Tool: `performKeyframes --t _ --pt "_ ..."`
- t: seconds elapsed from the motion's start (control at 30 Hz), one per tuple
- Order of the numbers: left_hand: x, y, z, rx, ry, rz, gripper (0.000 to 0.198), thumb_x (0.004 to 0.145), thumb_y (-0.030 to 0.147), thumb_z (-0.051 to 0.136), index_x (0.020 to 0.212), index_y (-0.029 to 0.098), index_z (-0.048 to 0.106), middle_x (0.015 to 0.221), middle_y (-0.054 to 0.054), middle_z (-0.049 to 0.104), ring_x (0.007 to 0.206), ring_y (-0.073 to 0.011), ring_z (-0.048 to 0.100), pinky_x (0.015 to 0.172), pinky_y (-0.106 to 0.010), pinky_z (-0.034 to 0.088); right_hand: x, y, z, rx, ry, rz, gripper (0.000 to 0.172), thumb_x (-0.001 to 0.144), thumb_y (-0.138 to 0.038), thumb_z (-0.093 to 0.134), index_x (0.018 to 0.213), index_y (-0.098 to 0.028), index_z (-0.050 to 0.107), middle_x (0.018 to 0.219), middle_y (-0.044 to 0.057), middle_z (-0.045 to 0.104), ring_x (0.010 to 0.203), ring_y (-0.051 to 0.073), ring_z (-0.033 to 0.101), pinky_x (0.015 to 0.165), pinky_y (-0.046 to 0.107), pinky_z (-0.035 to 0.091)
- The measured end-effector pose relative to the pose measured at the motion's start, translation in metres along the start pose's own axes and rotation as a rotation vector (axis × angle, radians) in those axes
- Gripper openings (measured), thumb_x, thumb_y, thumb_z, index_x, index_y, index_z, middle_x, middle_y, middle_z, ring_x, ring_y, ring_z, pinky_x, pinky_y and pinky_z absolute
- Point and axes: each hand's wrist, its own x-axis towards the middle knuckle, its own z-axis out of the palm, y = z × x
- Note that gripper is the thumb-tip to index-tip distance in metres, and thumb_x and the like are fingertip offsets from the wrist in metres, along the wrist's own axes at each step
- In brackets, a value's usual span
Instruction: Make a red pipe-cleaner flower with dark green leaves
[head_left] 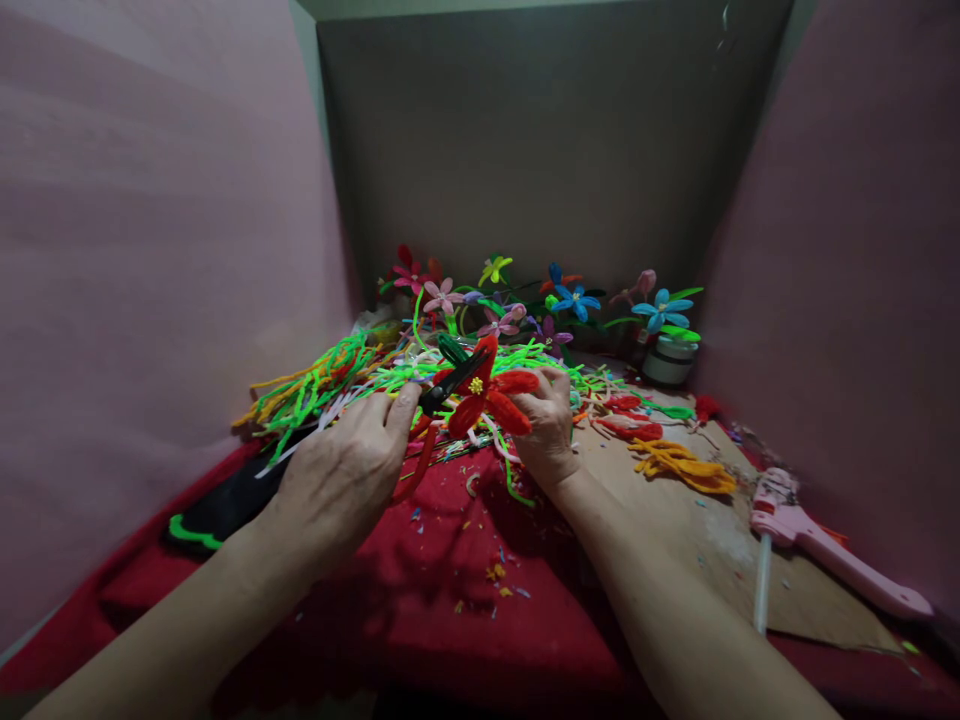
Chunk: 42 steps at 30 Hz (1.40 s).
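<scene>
My left hand (349, 455) is closed around a hand tool that looks like pliers (439, 393), with dark jaws and what seems to be a red curved handle below. Its jaws reach up to the upper petal of a red pipe-cleaner flower (491, 390) with a yellow beaded centre. On the flower's other side, my right hand (551, 425) grips it near the right petals; the fingertips are partly hidden behind them. A dark green leaf (452, 350) shows just behind the bloom. Beyond both hands lies a heap of bright green and pale pipe cleaners (525, 355).
Finished flowers (577, 300) stand along the back, near a jar (670, 360). Orange-yellow pipe cleaners (686, 467) and a pink glue gun (787, 520) lie at right on cardboard (705, 560). Scraps dot the red cloth (427, 600). Panels rise on both sides.
</scene>
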Motion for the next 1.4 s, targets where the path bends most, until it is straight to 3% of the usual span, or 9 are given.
performKeyframes --t 0.63,1.0,1.13,1.27,1.33,1.4 --pt "-0.007 -0.005 0.017 -0.202 0.011 0.052 0.049 0.082 0.008 0.041 0.132 0.005 0.038 0.122 -0.019 0.057 0.107 -0.0256 0.058 0.084 -0.036 0.05 -0.001 0.0 0.0 0.009 0.004 -0.031 0.02 0.081 -0.02 0.059 0.094 -0.029 0.071 0.093 0.004 0.065 0.096 0.024 0.041 0.087 0.038 0.038" --pt "-0.006 -0.008 0.021 -0.27 -0.022 0.097 0.049 0.083 0.008 0.037 0.131 0.003 0.038 0.119 -0.021 0.058 0.105 -0.0256 0.059 0.083 -0.038 0.052 -0.001 0.001 0.001 0.021 -0.003 -0.027 0.019 0.081 -0.021 0.059 0.094 -0.03 0.071 0.092 0.004 0.065 0.095 0.024 0.041 0.085 0.039 0.039" --pt "-0.002 -0.006 0.015 -0.271 0.056 0.111 0.043 0.086 0.011 0.033 0.127 0.0 0.041 0.116 -0.023 0.059 0.101 -0.0259 0.06 0.081 -0.038 0.053 -0.001 0.001 0.001 0.024 -0.006 -0.023 0.018 0.082 -0.022 0.058 0.092 -0.029 0.071 0.094 0.004 0.065 0.095 0.023 0.042 0.086 0.039 0.039" --pt "0.002 -0.011 0.008 -0.26 0.202 0.019 0.039 0.088 0.017 0.031 0.119 -0.001 0.047 0.098 -0.021 0.065 0.081 -0.0248 0.066 0.07 -0.036 0.054 -0.001 0.001 0.002 0.04 0.009 -0.011 0.016 0.081 -0.022 0.059 0.09 -0.028 0.072 0.093 0.004 0.065 0.095 0.024 0.042 0.085 0.038 0.039" --pt "0.003 -0.016 0.008 -0.271 0.164 -0.063 0.04 0.086 0.016 0.032 0.121 0.001 0.045 0.097 -0.019 0.066 0.081 -0.0246 0.066 0.068 -0.035 0.053 -0.001 0.002 0.002 0.062 0.032 -0.009 0.016 0.082 -0.022 0.059 0.089 -0.028 0.071 0.091 0.004 0.065 0.094 0.023 0.042 0.084 0.038 0.039" --pt "0.004 -0.021 0.013 -0.283 0.039 -0.144 0.041 0.083 0.016 0.034 0.121 0.004 0.044 0.099 -0.018 0.066 0.083 -0.0253 0.066 0.068 -0.034 0.053 0.0 0.003 0.003 0.08 0.054 -0.005 0.016 0.082 -0.022 0.058 0.087 -0.028 0.071 0.088 0.004 0.065 0.093 0.023 0.043 0.084 0.037 0.039"
